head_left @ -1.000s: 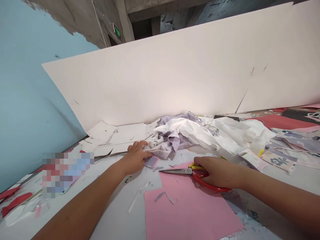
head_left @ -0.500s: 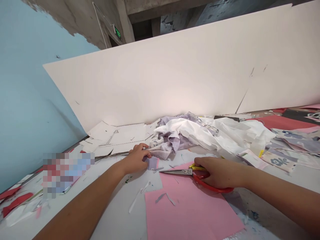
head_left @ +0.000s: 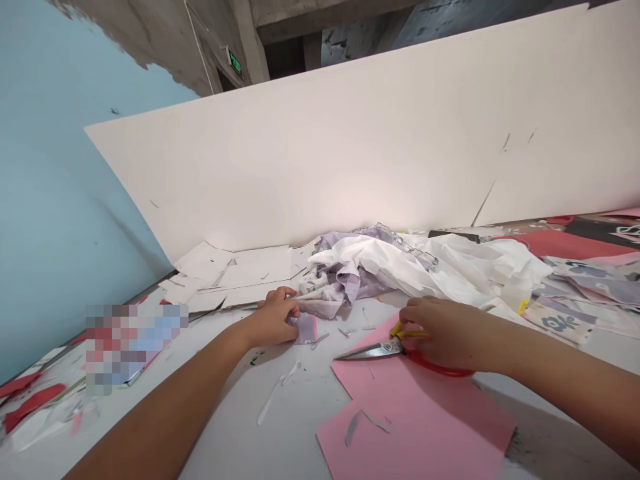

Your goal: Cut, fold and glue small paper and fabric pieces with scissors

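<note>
My right hand [head_left: 445,333] is closed around scissors [head_left: 373,352] with red and yellow handles. Their blades look shut and lie over a pink sheet [head_left: 420,417]. Thin grey slivers [head_left: 353,428] rest on that sheet. Farther left, my left hand [head_left: 275,319] has curled fingers at a small lavender piece [head_left: 306,329] with a pink edge, which appears pinched under the thumb. Directly behind the left fingertips lies a crumpled heap of lavender patterned cloth [head_left: 350,280], partly covered by white thin material [head_left: 400,267].
White cardboard pieces [head_left: 250,267] lie behind my left hand, below an upright white panel [head_left: 325,160]. A blurred patch [head_left: 135,343] and red scraps [head_left: 35,407] are at left. Patterned pieces [head_left: 565,320] and a red sheet [head_left: 565,243] lie at right.
My right hand has moved right with the scissors, and the pink sheet has slid right and turned, carrying the slivers. My left hand has stayed nearly still.
</note>
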`<action>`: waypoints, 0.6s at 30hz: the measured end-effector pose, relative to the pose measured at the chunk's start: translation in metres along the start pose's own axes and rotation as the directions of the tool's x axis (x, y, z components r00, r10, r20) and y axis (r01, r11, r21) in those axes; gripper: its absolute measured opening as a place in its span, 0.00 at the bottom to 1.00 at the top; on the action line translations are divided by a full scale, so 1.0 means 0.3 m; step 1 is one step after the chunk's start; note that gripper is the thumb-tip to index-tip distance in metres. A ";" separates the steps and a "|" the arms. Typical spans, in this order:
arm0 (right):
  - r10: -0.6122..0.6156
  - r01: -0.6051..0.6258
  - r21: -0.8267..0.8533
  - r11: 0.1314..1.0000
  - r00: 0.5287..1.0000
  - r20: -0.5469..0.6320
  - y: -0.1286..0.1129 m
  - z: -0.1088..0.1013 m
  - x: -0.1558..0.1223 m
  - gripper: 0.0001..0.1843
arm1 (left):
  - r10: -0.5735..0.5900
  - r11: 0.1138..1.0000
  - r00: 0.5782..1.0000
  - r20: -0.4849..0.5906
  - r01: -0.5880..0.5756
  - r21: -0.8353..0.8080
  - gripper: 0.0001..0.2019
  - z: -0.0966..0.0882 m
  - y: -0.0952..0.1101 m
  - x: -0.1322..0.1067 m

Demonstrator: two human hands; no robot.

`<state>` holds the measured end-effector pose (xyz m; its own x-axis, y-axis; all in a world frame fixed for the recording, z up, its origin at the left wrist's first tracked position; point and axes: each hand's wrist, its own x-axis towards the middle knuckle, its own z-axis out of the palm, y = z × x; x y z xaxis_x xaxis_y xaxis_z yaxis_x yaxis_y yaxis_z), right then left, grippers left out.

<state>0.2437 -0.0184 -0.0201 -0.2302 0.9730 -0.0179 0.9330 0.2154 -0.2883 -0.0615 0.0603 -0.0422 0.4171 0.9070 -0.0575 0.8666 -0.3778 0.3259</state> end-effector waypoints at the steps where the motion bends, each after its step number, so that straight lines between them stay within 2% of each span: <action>1: -0.033 0.033 -0.028 0.999 0.999 -0.007 -0.001 0.008 0.002 0.03 | -0.006 1.000 1.000 -0.011 0.005 -0.007 0.08 -0.006 0.006 -0.003; 3: -0.099 0.098 -0.058 0.993 0.995 -0.020 -0.009 0.021 0.005 0.05 | 0.001 0.999 1.000 -0.024 -0.002 -0.045 0.04 -0.024 0.029 -0.013; 5: -0.155 0.156 -0.004 0.988 0.985 -0.079 -0.029 0.033 0.002 0.07 | 0.071 0.989 0.997 -0.009 -0.072 -0.129 0.04 -0.048 0.069 -0.032; 7: -0.161 0.193 0.208 0.959 0.974 -0.160 -0.062 0.050 -0.006 0.09 | 0.205 0.950 0.979 0.000 -0.199 -0.241 0.01 -0.066 0.126 -0.060; 8: -0.131 0.194 0.371 0.908 0.973 -0.189 -0.082 0.060 -0.011 0.10 | 0.259 0.925 0.966 -0.026 -0.255 -0.283 0.01 -0.070 0.159 -0.079; 9: -0.085 0.173 0.561 0.810 0.980 -0.180 -0.102 0.069 -0.016 0.10 | 0.310 0.898 0.949 -0.066 -0.314 -0.309 0.02 -0.070 0.193 -0.099; 10: -0.067 0.135 0.754 0.643 0.990 -0.121 -0.121 0.078 -0.021 0.13 | 0.364 0.866 0.926 -0.101 -0.376 -0.331 0.03 -0.066 0.226 -0.119; 12: -0.169 0.007 0.967 0.253 0.985 0.037 -0.152 0.089 -0.031 0.18 | 0.472 0.804 0.870 -0.139 -0.490 -0.336 0.05 -0.050 0.283 -0.158; 13: -0.247 -0.090 0.990 0.108 0.962 0.115 -0.161 0.091 -0.035 0.20 | 0.515 0.783 0.843 -0.154 -0.536 -0.316 0.06 -0.041 0.303 -0.173; 14: -0.312 -0.183 0.983 0.023 0.933 0.181 -0.167 0.089 -0.038 0.21 | 0.538 0.773 0.827 -0.163 -0.562 -0.295 0.07 -0.030 0.316 -0.184; 15: -0.346 -0.257 0.966 -0.011 0.908 0.237 -0.169 0.087 -0.040 0.21 | 0.548 0.770 0.818 -0.175 -0.575 -0.275 0.09 -0.021 0.322 -0.189; 16: -0.350 -0.303 0.953 -0.022 0.895 0.276 -0.168 0.084 -0.040 0.20 | 0.542 0.775 0.819 -0.188 -0.574 -0.265 0.10 -0.011 0.323 -0.189; 18: -0.318 -0.312 0.949 -0.030 0.904 0.287 -0.159 0.082 -0.036 0.20 | 0.490 0.795 0.846 -0.212 -0.533 -0.289 0.10 0.009 0.310 -0.176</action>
<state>0.1949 -0.0412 -0.0297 -0.5839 0.7869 -0.1996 -0.2189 -0.3894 -0.8947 -0.0023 -0.0233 -0.0114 0.7194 0.6211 0.3108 0.3874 -0.7302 0.5628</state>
